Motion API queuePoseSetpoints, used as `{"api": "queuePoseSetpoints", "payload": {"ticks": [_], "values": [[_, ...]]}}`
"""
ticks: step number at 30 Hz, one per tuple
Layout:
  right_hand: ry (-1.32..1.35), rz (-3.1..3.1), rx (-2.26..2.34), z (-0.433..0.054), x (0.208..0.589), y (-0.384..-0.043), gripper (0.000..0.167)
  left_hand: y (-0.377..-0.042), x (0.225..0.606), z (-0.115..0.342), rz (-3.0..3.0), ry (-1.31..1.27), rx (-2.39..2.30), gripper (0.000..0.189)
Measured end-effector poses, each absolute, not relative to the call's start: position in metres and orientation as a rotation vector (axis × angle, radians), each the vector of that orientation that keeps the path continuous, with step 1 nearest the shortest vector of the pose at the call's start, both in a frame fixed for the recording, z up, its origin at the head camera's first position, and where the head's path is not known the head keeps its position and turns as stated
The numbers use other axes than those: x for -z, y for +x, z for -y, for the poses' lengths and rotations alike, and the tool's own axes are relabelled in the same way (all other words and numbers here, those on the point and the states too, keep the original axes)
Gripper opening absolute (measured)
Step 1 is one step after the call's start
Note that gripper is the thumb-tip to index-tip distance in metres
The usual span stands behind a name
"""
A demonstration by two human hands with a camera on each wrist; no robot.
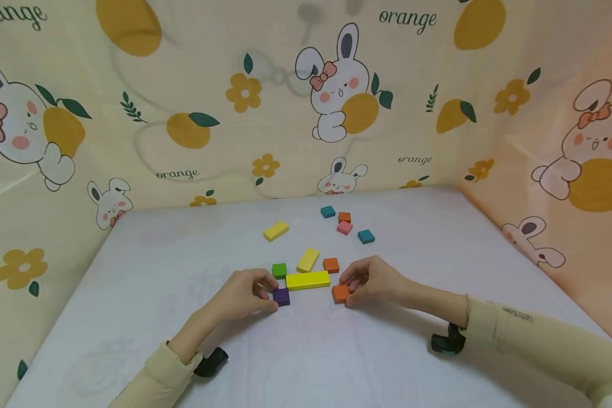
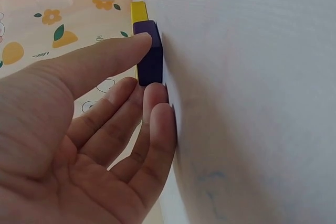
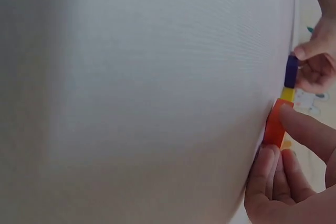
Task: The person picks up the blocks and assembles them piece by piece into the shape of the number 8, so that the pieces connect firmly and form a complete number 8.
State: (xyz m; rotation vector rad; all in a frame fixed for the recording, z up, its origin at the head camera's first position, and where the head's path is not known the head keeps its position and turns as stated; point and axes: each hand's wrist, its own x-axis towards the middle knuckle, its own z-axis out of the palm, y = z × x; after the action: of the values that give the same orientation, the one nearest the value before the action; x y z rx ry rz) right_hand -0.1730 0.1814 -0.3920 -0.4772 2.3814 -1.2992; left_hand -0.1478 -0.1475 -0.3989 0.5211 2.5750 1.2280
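Observation:
My left hand (image 1: 246, 293) pinches a purple block (image 1: 281, 297) between thumb and fingers on the white surface. In the left wrist view the thumb lies against one face of the purple block (image 2: 148, 59), fingertips at its end. On the other side my right hand (image 1: 374, 281) grips an orange block (image 1: 340, 293), thumb on the near face in the right wrist view. Between and just behind the two blocks lies a long yellow block (image 1: 307, 280). A green block (image 1: 279, 271) sits behind the purple one, and a second orange block (image 1: 331, 265) behind the gripped one.
A yellow block (image 1: 308, 260) lies at a slant behind the long one, another yellow block (image 1: 276, 231) farther back. Toward the rear are two teal blocks (image 1: 366, 236), a pink block (image 1: 344, 227) and an orange block (image 1: 344, 217). A patterned backdrop (image 1: 285, 130) encloses the table.

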Motion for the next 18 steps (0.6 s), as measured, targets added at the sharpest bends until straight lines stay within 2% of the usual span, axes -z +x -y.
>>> {"api": "queuePoseSetpoints", "payload": {"ticks": [18], "values": [[-0.461, -2.389, 1.287, -0.1757, 0.3917, -0.1755, 0.033, -0.147, 0.3975, 0.1474, -2.578, 0.509, -1.223, 0.032]]}}
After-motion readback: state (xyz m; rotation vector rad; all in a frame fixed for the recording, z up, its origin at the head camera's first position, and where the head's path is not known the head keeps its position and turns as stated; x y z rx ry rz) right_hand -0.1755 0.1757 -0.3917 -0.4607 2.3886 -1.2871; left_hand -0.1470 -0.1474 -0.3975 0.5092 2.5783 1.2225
